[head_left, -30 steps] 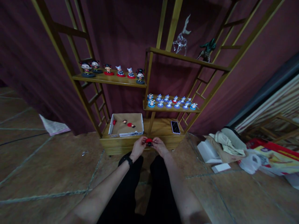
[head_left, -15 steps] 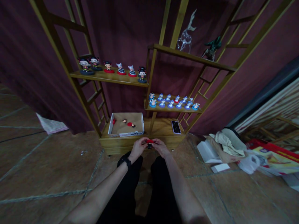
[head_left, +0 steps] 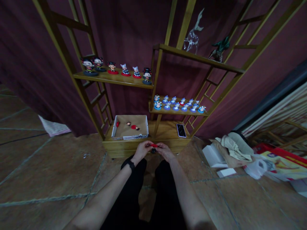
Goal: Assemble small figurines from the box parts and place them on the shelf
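Between both hands, over my knees, is a small figurine (head_left: 153, 150) with a dark head pointing down and a red round base (head_left: 153, 145) on top. My left hand (head_left: 144, 149) pinches the base from the left. From the right, my right hand (head_left: 163, 150) grips the same base with closed fingers. Just ahead, a shallow cardboard box (head_left: 131, 138) on the lowest shelf holds a red piece (head_left: 117, 124), a red disc (head_left: 133, 127) and two small figure parts, one of them a dark-haired piece (head_left: 128, 123). My fingers partly cover the figurine.
A wooden display rack (head_left: 112, 82) stands before me. Several figurines line its upper left shelf, and blue-white figurines (head_left: 176, 106) fill the right one. A phone (head_left: 181, 130) lies at the lower right. On the floor are white boxes (head_left: 214, 156) and a plastic bag (head_left: 256, 168).
My hands keep their hold on the figurine with barely any movement. The view has shifted slightly, so the rack sits a little further right.
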The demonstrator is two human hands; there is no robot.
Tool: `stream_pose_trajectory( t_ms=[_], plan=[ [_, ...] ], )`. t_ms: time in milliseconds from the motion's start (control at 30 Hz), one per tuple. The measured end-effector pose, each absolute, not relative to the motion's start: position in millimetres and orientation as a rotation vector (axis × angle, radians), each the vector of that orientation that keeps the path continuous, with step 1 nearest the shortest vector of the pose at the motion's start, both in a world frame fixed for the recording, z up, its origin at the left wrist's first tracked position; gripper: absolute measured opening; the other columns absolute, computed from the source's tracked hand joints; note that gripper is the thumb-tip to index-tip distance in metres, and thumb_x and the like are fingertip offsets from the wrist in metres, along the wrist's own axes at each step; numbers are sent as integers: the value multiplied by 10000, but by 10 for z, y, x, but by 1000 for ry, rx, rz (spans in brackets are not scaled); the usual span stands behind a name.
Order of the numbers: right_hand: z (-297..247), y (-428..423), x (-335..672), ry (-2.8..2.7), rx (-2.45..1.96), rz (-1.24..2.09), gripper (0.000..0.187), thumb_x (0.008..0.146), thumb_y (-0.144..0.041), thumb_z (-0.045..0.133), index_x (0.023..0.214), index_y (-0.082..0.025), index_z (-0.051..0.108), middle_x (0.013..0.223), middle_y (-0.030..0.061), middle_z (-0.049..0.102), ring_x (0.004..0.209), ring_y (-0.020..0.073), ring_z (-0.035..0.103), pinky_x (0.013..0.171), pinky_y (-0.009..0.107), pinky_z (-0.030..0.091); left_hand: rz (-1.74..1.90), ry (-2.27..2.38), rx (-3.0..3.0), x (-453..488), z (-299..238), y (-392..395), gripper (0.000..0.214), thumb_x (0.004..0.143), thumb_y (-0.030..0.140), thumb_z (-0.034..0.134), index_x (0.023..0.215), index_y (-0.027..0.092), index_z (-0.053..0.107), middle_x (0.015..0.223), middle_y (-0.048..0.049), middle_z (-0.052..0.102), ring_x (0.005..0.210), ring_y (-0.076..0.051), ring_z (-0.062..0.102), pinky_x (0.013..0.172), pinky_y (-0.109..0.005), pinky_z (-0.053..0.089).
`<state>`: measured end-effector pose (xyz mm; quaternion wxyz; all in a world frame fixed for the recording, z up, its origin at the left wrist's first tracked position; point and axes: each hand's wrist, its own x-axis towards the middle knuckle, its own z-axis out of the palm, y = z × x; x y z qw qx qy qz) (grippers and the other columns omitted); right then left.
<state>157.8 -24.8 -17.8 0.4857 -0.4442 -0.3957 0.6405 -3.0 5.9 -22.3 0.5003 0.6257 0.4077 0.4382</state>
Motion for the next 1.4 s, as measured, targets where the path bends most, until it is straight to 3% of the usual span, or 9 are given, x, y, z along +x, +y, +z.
stream_pose_trajectory(
  t_ms=[267, 400, 600, 833, 1167, 1400],
  plan=[
    [-119, -276, 1556, -913, -1092, 1652, 297, 559, -314, 748, 789, -178, 618, 816, 30, 657, 779, 167, 613, 720, 328, 494, 930, 968, 1310, -50, -212, 78, 265, 655, 220, 610, 910, 149, 620, 768, -33, 669, 653, -129, 599, 591, -228, 450],
    [-101, -275, 1533, -848, -1112, 1624, 317, 575, -316, 746, 821, -187, 592, 806, 18, 650, 712, 144, 613, 681, 314, 505, 929, 981, 1299, -39, -239, 79, 212, 661, 278, 619, 827, 146, 628, 763, -32, 661, 642, -128, 582, 557, -219, 437],
    [-102, -274, 1544, -819, -1094, 1626, 347, 569, -310, 752, 836, -197, 562, 802, 5, 657, 690, 134, 618, 663, 298, 512, 883, 955, 1287, -17, -211, 65, 219, 652, 319, 639, 777, 140, 625, 757, -35, 653, 674, -129, 579, 587, -218, 444],
    [-152, -277, 1545, -847, -1085, 1583, 365, 567, -285, 751, 865, -213, 552, 815, -5, 660, 695, 135, 623, 669, 311, 520, 919, 978, 1382, 13, -257, 76, 142, 632, 238, 623, 733, 142, 596, 677, -5, 619, 607, -118, 554, 573, -230, 438],
    [-267, -223, 1521, -905, -1154, 1555, 299, 537, -275, 754, 750, -189, 563, 757, -4, 636, 673, 135, 607, 622, 292, 510, 929, 1124, 1600, 54, -347, 110, 63, 635, 178, 581, 692, 156, 596, 628, 15, 604, 613, -124, 557, 624, -243, 433],
    [-334, -203, 1529, -878, -1144, 1571, 315, 515, -269, 765, 716, -178, 540, 741, -8, 636, 679, 131, 614, 697, 323, 507, 943, 1191, 1634, 51, -350, 93, 56, 623, 160, 597, 677, 158, 583, 649, 11, 612, 631, -125, 566, 618, -234, 433]
  ],
)
